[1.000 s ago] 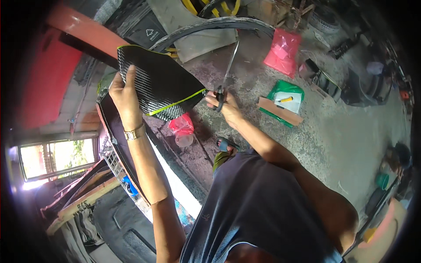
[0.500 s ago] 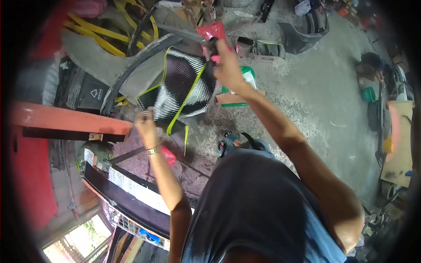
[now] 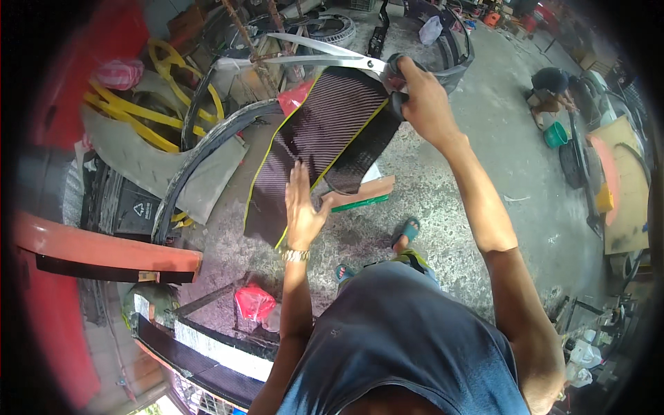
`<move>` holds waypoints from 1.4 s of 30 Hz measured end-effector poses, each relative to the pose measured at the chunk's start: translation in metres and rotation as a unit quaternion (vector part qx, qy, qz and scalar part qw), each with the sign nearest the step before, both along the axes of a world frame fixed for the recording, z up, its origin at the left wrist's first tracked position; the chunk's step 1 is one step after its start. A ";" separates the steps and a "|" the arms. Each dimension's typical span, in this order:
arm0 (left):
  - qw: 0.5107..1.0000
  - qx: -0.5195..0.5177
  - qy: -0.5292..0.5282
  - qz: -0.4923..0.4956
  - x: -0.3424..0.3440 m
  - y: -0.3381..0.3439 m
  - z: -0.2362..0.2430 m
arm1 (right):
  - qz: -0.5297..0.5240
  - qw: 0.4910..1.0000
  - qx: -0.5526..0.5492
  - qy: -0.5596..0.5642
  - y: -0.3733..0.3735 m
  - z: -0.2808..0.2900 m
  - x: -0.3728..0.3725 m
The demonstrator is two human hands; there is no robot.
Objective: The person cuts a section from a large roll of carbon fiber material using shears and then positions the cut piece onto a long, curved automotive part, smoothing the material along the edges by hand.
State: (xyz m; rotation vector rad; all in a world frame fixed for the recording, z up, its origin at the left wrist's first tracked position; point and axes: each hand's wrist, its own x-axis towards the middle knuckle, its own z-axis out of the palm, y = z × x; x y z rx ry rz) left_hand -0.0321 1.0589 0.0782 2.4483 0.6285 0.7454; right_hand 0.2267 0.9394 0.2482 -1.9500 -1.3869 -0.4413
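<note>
A pair of large scissors (image 3: 371,63) with dark handles is gripped in my right hand (image 3: 427,104). Its long blades stand apart and point left. Below them hangs a dark woven carbon-fibre cloth (image 3: 304,138) with yellow-green edges, its upper end close to the scissors and my right fingers. Whether those fingers also pinch the cloth, I cannot tell. My left hand (image 3: 304,211) lies against the cloth's lower part, fingers stretched out and thumb apart. A darker mesh-like piece of the cloth (image 3: 360,159) hangs to the right of the yellow-green line.
An orange-red panel (image 3: 111,245) juts in from the left. Curved black trim (image 3: 187,152) and yellow strips (image 3: 142,128) lie at the far left. On the floor are a red bag (image 3: 254,302) and brown cardboard (image 3: 363,194). Another person (image 3: 550,93) crouches at right near a green bucket (image 3: 555,135).
The cloth has swung from folded to more spread out. My right hand has moved right with the scissors, whose blades now show wide apart. My left hand has shifted right, onto the cloth.
</note>
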 end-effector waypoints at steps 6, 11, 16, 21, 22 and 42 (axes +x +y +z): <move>0.991 0.127 0.022 0.036 0.103 -0.001 0.021 | 0.005 1.000 -0.019 -0.022 -0.053 0.017 0.072; 0.993 0.083 0.029 -0.079 0.179 -0.021 0.034 | 0.056 0.995 -0.029 -0.075 -0.090 0.022 0.161; 0.880 -0.299 0.304 -0.209 0.227 -0.024 0.031 | 0.210 0.963 -0.154 -0.072 -0.038 -0.004 0.287; 0.680 -0.678 0.225 -0.166 0.263 -0.028 -0.032 | 0.161 0.895 -0.412 0.064 0.009 -0.078 0.405; 0.669 -0.686 0.250 -0.138 0.264 -0.031 -0.030 | 0.155 0.893 -0.420 0.043 0.012 -0.094 0.414; 0.779 -0.561 0.252 -0.120 0.496 0.063 -0.001 | 0.330 0.823 -0.159 0.434 -0.008 -0.227 0.432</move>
